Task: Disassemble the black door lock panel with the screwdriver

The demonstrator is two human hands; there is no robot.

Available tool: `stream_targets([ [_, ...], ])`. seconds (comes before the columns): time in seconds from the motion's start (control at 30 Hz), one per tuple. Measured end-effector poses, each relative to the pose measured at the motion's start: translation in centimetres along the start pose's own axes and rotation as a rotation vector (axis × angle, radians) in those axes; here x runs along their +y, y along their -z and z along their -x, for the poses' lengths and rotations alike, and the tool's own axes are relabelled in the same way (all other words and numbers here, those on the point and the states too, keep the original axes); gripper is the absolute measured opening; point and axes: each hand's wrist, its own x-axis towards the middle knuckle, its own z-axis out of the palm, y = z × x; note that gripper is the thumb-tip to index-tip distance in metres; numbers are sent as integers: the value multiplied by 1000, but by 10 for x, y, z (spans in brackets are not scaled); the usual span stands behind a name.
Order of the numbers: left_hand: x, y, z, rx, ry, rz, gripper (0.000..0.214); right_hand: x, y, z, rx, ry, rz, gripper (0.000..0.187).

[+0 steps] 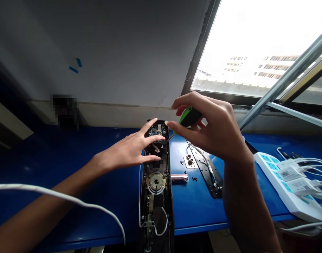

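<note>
From the head view we look down at a blue desk [200, 214]. The left hand [129, 149] is open and wide, fingers spread over the top end of an opened door lock [156, 196]. The lock lies lengthwise on the desk, just left of the middle of the view, with its insides showing. The fingertips are on or just above the lock's upper part; we can't tell if they press down.

The right hand [211, 133] is closed on a green-handled screwdriver [189, 117], held mostly in the fingers. Its thin shaft slants down and left, with the tip by the circuit board [156, 133] at the lock's top end. Whether the tip touches anything is too small to tell.

As we judge it, the spread left hand is a good brace against sliding, and its fingers should stay clear of the shaft. The fingertip grip suits fine control, though a more upright shaft would likely sit better than this slant.

Right of the lock lie a black metal plate [207, 172], a small metal bracket [190, 161], a few tiny screws [194, 179] and a short shiny bar [179, 178]. Farther right is a white power strip [284, 182] with chargers [295, 172] plugged in. A white cable [58, 195] crosses the left forearm.
</note>
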Motion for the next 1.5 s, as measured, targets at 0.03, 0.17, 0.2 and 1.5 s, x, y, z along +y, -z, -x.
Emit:
stream_targets([
  [0.03,0,0,0,-4,2,-4,63,0,0,0,5,0,-4,26],
  [0.17,1,1,0,-7,5,-7,64,-4,0,-1,-9,25,-62,41],
  [0.2,1,1,0,-7,7,-3,64,-4,0,-1,-11,20,-58,40],
  [1.5,-1,-1,-1,-39,25,-18,67,-5,3,1,-24,-44,-21,26],
])
